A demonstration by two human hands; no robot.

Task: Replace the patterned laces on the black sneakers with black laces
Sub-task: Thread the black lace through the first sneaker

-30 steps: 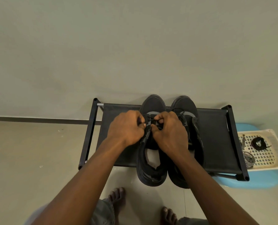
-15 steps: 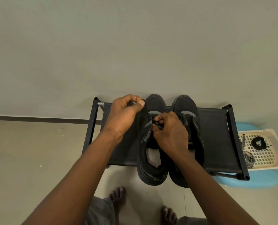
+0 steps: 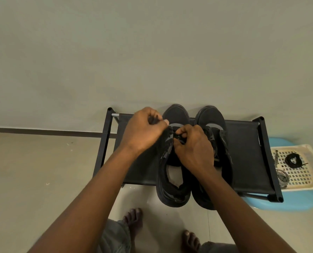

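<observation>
Black sneakers [image 3: 175, 190] first: how do they lie from the fingers?

Heels sit on the near side of the fingers, hanging off the front edge of the shelf [image 3: 247, 157]. Toes lie beyond the fingers, toward the wall [image 3: 152, 52]. The long axis runs straight away from the person, and both hands work past the middle of the left sneaker [image 3: 172, 115].

What is the right hand [image 3: 194, 148] doing?

It lies over the tongue, fingers [image 3: 182, 129] curled tight, pinching the black lace [image 3: 153, 119] where it crosses the eyelets.

And the left hand [image 3: 143, 130]?

It makes a closed fist round the lace's free end, just left of the eyelets and slightly farther off. Only a short run of lace shows between fist and shoe.

So which way does the pull go?

I judge leftward and away, across the shoe's axis. The right hand is nearer the eyelets, so it should pin the crossing while the left draws the slack through.

Anything farther out?

Well to the right of the right fingers, past the shelf's end, a pale tray [image 3: 309, 186] holds a coiled spare black lace [image 3: 293, 160]. The patterned lace [image 3: 282, 177] lies beside it.
</observation>
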